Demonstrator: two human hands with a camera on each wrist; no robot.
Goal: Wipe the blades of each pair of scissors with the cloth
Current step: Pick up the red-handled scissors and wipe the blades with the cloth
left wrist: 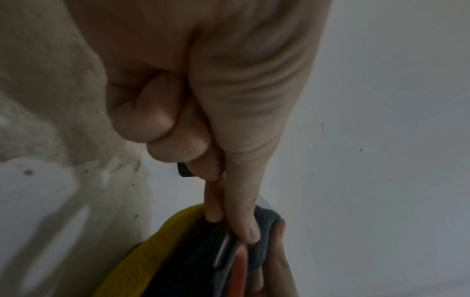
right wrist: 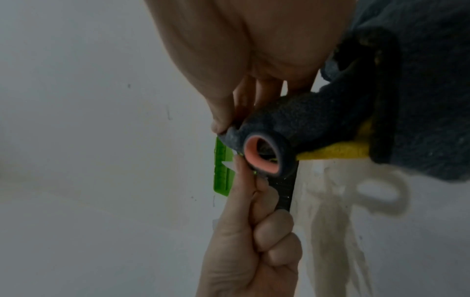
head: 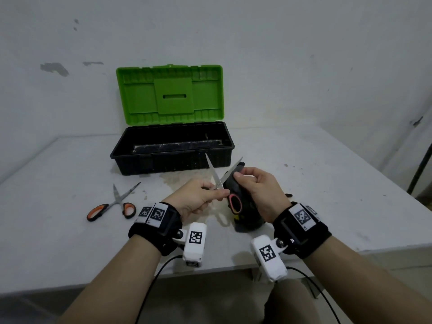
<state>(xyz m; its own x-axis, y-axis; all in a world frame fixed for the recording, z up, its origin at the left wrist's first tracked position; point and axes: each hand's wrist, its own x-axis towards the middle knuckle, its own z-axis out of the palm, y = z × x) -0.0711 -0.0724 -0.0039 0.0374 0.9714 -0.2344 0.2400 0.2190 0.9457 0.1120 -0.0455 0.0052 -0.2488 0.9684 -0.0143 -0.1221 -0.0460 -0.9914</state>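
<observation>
Grey desk (head: 327, 195) against a pale wall, w/ stains near the middle. At the back sits a toolbox (head: 171, 155): black tub, green lid (head: 170, 94) swung up & open.

Both forearms reach in from the bottom edge, each w/ a black wrist strap carrying white marker blocks & cables.

Dark grey cloth (head: 243, 204) w/ a yellow edge hangs from the right hand (head: 259, 190) down to the desk, just in front of the toolbox. Right-hand fingers (head: 245, 174) are curled round the cloth, pinching it onto one blade of the held scissors (head: 222, 176); thumb on the near side, other fingers behind.

Left hand (head: 196, 197) grips those scissors close to the pivot, thumb & forefinger clamped on the metal, remaining fingers curled in. Blades are spread in a V above the desk, tips pointing toward the toolbox; left blade bare, right blade partly wrapped by the cloth. One handle loop, black w/ pinkish-orange lining, shows between the hands; right wrist view has it at centre w/ cloth draped over it. The other loop can't be made out.

Second scissors (head: 112, 204), orange & black handles, lie flat on the desk left of the left wrist, blades slightly apart, well clear of both hands.
</observation>
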